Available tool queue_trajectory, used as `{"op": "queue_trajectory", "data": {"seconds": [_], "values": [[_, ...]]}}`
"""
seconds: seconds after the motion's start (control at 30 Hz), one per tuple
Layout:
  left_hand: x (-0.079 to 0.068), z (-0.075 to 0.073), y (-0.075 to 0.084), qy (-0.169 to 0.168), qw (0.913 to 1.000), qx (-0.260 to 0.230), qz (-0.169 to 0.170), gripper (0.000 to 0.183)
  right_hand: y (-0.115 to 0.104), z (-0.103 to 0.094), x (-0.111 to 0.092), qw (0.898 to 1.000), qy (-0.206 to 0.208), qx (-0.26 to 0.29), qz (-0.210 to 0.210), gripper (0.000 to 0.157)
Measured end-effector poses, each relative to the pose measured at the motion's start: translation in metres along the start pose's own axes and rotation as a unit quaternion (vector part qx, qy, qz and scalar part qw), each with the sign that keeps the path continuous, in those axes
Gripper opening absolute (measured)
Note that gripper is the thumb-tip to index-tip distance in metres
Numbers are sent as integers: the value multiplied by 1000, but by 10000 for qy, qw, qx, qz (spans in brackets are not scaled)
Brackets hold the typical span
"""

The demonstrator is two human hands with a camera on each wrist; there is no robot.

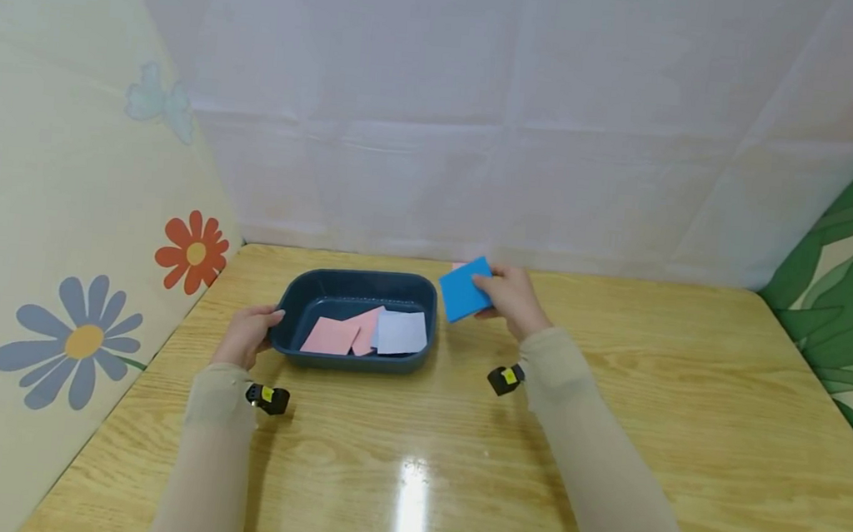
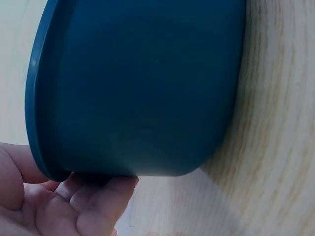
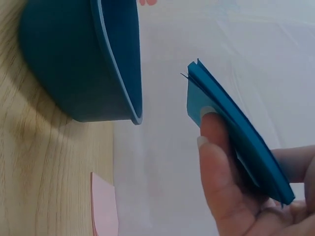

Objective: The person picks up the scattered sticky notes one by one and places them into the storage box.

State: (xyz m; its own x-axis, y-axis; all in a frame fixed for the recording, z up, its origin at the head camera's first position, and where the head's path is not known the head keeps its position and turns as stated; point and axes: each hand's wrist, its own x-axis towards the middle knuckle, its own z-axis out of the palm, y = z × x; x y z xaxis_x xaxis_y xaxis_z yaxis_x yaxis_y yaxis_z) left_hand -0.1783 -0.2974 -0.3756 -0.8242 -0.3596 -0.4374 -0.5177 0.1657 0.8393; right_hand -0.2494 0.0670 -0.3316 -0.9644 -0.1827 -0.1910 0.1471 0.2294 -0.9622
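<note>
A dark blue rectangular plastic tub [image 1: 347,362] stands on the table. My left hand [image 1: 244,334] grips its left end, thumb at the rim and fingers against the outer wall [image 2: 142,93]. Inside lie pink paper squares [image 1: 330,336] and a white one [image 1: 402,333]. Just past the tub's right end, my right hand [image 1: 514,298] holds a stack of blue sticky notes [image 1: 465,291] in the air, pinched between thumb and fingers. Several layers of the stack [image 3: 246,142] show edge-on in the right wrist view, slightly parted at one corner.
Behind the right hand, a pink paper pad [image 3: 104,206] lies on the wooden table [image 1: 656,409] near its back edge. A white cloth backdrop [image 1: 556,143] rises behind the table, with flower-printed panels [image 1: 82,339] at the sides. Each wrist carries a small black camera [image 1: 505,379].
</note>
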Motion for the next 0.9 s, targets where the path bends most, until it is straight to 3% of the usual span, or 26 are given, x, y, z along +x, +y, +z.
{"op": "queue_trajectory", "data": {"seconds": [0.9], "values": [[0, 2, -1, 39, 10000, -84, -3, 48, -14, 13, 6, 9998, -157, 69, -92, 45]]}}
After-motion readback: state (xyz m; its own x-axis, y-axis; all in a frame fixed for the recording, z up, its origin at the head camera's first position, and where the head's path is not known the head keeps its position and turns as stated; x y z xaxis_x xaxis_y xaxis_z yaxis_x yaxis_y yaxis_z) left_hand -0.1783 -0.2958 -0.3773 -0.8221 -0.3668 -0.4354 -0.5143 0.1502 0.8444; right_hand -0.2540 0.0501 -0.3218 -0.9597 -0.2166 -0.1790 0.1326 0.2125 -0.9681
